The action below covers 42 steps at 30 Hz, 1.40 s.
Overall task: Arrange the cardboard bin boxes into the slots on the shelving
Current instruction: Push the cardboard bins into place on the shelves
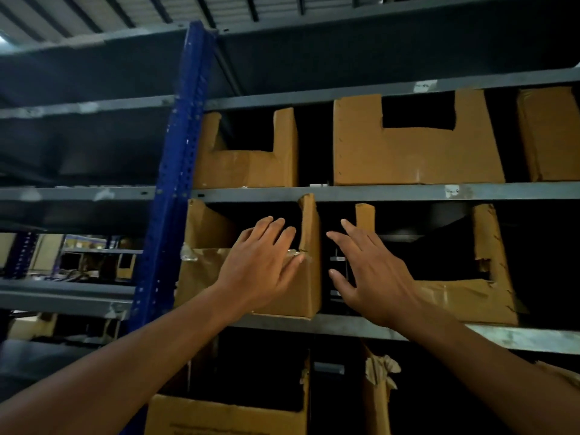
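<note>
Two bare forearms (131,365) reach up from the bottom edge toward a dim metal shelf (518,337). On the shelf stand two cardboard bins with cut-out fronts.

The left hand (263,262) lies flat on the front of the left bin (201,277). Its fingers are straight and close together, their tips over the torn, taped lip of the cut-out. It presses and grasps nothing.

The right hand (373,277) is also released, with fingers spread. It sits just right of that bin, in front of a dark gap (332,208) and the near wall of the right bin (470,296). In this gloom it is hard to tell whether it touches that wall.

Left of the left hand rises a blue post (175,171). Above both hands, upper bins (414,158) sit in their slots. Below the forearms a lower bin (226,416) shows its open top.

Under the left wrist, the left bin's front corner seems to overhang the shelf edge a little. This suggests the bin is being pushed home into its slot.

The next move probably calls for a steady, straight push with the flat palm until the front lines up with the shelf. The right hand could then square the right bin, pressing low, because its front is ragged and would likely buckle.
</note>
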Each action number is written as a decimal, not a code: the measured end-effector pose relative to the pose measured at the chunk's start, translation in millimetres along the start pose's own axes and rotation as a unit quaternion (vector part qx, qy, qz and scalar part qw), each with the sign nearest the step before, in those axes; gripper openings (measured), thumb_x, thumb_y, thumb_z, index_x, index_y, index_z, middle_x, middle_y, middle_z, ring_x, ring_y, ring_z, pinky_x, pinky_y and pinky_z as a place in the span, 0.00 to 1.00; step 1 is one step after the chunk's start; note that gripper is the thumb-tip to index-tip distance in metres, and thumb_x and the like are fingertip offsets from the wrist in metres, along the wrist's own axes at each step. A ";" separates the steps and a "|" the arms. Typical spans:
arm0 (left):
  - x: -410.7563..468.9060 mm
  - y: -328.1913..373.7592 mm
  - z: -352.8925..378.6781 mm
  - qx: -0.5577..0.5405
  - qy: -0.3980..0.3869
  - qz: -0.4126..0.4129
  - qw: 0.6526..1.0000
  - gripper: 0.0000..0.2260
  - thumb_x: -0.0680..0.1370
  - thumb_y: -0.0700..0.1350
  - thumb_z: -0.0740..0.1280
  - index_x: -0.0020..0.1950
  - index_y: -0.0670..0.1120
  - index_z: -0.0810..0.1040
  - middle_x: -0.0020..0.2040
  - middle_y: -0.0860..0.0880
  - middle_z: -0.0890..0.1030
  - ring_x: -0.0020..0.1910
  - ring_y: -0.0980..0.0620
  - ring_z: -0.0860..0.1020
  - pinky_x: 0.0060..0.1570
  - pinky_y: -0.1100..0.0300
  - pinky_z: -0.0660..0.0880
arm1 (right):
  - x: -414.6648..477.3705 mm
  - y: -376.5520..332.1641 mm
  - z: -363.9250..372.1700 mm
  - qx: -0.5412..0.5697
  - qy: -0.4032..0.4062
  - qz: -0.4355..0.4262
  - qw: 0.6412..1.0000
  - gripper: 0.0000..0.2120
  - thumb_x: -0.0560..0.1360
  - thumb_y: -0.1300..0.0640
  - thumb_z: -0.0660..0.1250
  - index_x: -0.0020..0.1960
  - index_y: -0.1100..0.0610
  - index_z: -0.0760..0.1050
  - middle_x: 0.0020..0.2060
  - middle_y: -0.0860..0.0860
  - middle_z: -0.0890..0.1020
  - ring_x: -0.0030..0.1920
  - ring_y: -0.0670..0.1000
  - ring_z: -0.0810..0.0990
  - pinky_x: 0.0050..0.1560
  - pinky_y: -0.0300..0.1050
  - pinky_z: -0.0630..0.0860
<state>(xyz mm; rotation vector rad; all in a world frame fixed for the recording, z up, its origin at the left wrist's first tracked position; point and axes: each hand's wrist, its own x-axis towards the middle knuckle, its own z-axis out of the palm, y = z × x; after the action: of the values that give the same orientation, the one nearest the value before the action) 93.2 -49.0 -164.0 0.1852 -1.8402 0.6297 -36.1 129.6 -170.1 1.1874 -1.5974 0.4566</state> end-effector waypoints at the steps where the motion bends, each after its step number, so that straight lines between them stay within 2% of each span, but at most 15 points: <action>1: -3.1 -10.2 1.7 0.002 0.001 -0.002 1.000 0.24 0.81 0.59 0.53 0.68 0.45 0.73 0.67 0.44 0.76 0.68 0.45 0.73 0.62 0.48 0.74 | 6.2 -6.5 3.3 -0.002 0.000 -0.004 1.000 0.29 0.77 0.43 0.62 0.75 0.47 0.58 0.77 0.50 0.58 0.74 0.52 0.61 0.56 0.47 0.77; 7: -18.2 -82.5 23.8 0.014 0.008 -0.004 1.000 0.22 0.79 0.59 0.53 0.62 0.47 0.76 0.59 0.48 0.80 0.58 0.48 0.77 0.56 0.50 0.75 | 51.7 -57.0 44.8 0.005 0.026 -0.011 1.000 0.27 0.77 0.45 0.65 0.74 0.48 0.63 0.75 0.49 0.64 0.72 0.50 0.64 0.55 0.42 0.75; 11: -25.9 -123.2 55.5 -0.007 0.024 0.006 1.000 0.20 0.80 0.58 0.54 0.60 0.48 0.77 0.56 0.49 0.80 0.55 0.49 0.78 0.57 0.51 0.75 | 74.3 -86.4 84.2 -0.003 0.024 0.004 1.000 0.27 0.78 0.44 0.63 0.74 0.48 0.61 0.75 0.48 0.64 0.73 0.48 0.62 0.66 0.45 0.70; 14: -24.8 -143.1 81.2 -0.014 0.049 0.016 0.999 0.19 0.80 0.58 0.55 0.58 0.48 0.77 0.53 0.49 0.81 0.53 0.50 0.78 0.59 0.51 0.74 | 86.7 -99.3 115.2 -0.016 0.031 0.049 0.998 0.27 0.78 0.43 0.62 0.74 0.50 0.64 0.73 0.50 0.68 0.72 0.50 0.65 0.69 0.47 0.66; 17: -17.9 -155.9 103.7 -0.040 0.049 0.008 0.998 0.20 0.81 0.60 0.53 0.56 0.49 0.77 0.50 0.50 0.81 0.48 0.51 0.78 0.56 0.50 0.75 | 95.0 -95.4 142.3 -0.051 0.058 0.104 0.992 0.26 0.77 0.38 0.56 0.68 0.53 0.72 0.64 0.53 0.77 0.64 0.53 0.75 0.62 0.50 0.71; 19: -17.3 -167.1 123.3 -0.061 0.027 -0.013 0.998 0.22 0.79 0.64 0.47 0.50 0.52 0.75 0.43 0.53 0.79 0.41 0.54 0.77 0.48 0.54 0.76 | 99.0 -88.0 160.2 -0.117 0.054 0.113 0.985 0.24 0.78 0.35 0.51 0.55 0.51 0.77 0.46 0.51 0.82 0.48 0.52 0.80 0.52 0.50 0.74; 20: -17.7 -172.5 134.1 -0.062 0.017 -0.021 0.998 0.21 0.79 0.65 0.45 0.47 0.54 0.72 0.39 0.55 0.77 0.36 0.57 0.75 0.43 0.57 0.74 | 101.3 -85.2 168.8 -0.138 0.051 0.116 0.982 0.23 0.78 0.34 0.48 0.47 0.49 0.75 0.38 0.49 0.78 0.40 0.50 0.78 0.47 0.49 0.73; 22: -18.1 -180.7 155.0 -0.057 0.045 -0.021 0.997 0.19 0.80 0.64 0.47 0.40 0.56 0.69 0.31 0.57 0.72 0.28 0.60 0.70 0.35 0.61 0.70 | 108.1 -84.0 186.3 -0.155 0.067 0.115 0.979 0.23 0.78 0.34 0.47 0.39 0.48 0.71 0.29 0.46 0.72 0.30 0.48 0.71 0.39 0.46 0.69; 25: -11.0 -190.1 180.3 -0.034 0.038 -0.037 0.998 0.21 0.81 0.63 0.46 0.37 0.55 0.69 0.26 0.57 0.70 0.23 0.62 0.68 0.30 0.67 0.62 | 122.3 -75.3 222.4 -0.169 0.073 0.129 0.974 0.25 0.78 0.35 0.46 0.39 0.48 0.73 0.27 0.46 0.69 0.30 0.49 0.73 0.40 0.47 0.68; 28: -5.4 -195.4 199.9 -0.031 -0.032 -0.056 0.997 0.19 0.81 0.63 0.46 0.39 0.56 0.67 0.31 0.56 0.72 0.28 0.61 0.72 0.35 0.65 0.68 | 132.6 -66.6 248.0 -0.153 0.050 0.135 0.978 0.26 0.79 0.35 0.47 0.42 0.49 0.75 0.28 0.47 0.74 0.32 0.50 0.77 0.44 0.49 0.69; 30: -3.1 -196.4 199.5 -0.028 -0.046 -0.067 0.996 0.20 0.82 0.63 0.48 0.37 0.55 0.67 0.31 0.55 0.73 0.29 0.61 0.73 0.37 0.63 0.69 | 135.4 -63.7 255.0 -0.133 0.054 0.133 0.981 0.23 0.79 0.36 0.50 0.40 0.49 0.74 0.28 0.48 0.76 0.32 0.51 0.78 0.44 0.48 0.69; 33: -3.4 -195.8 184.3 -0.042 -0.045 -0.045 0.997 0.22 0.83 0.61 0.48 0.34 0.54 0.69 0.29 0.55 0.72 0.27 0.61 0.71 0.35 0.61 0.67 | 135.2 -68.1 246.5 -0.088 0.104 0.117 0.984 0.22 0.79 0.38 0.54 0.32 0.49 0.62 0.22 0.45 0.66 0.23 0.47 0.68 0.34 0.42 0.65; 35: -8.7 -196.5 167.8 -0.041 -0.029 -0.026 0.998 0.22 0.83 0.60 0.48 0.34 0.53 0.69 0.28 0.55 0.72 0.27 0.60 0.71 0.35 0.61 0.67 | 132.4 -75.8 232.1 -0.086 0.125 0.121 0.981 0.24 0.79 0.38 0.55 0.29 0.49 0.59 0.20 0.44 0.61 0.21 0.42 0.59 0.27 0.38 0.54; 37: -14.2 -200.2 151.8 -0.034 -0.007 -0.014 0.999 0.22 0.82 0.60 0.47 0.34 0.53 0.69 0.28 0.54 0.72 0.26 0.60 0.71 0.33 0.62 0.68 | 128.8 -83.7 219.9 -0.085 0.132 0.117 0.981 0.24 0.78 0.38 0.54 0.29 0.49 0.61 0.20 0.44 0.62 0.21 0.41 0.60 0.25 0.38 0.51; 42: -22.4 -216.1 146.6 -0.044 0.018 -0.003 0.999 0.22 0.82 0.61 0.48 0.36 0.53 0.69 0.28 0.54 0.72 0.25 0.60 0.71 0.32 0.64 0.69 | 130.2 -100.5 218.9 -0.081 0.163 0.098 0.978 0.23 0.79 0.39 0.54 0.29 0.47 0.60 0.20 0.43 0.63 0.20 0.40 0.62 0.27 0.37 0.52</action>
<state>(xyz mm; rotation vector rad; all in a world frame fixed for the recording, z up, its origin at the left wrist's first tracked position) 70.5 -309.6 -147.2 0.1207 -1.8270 0.5426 -55.9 -143.5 -164.8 0.7889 -1.4393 0.6039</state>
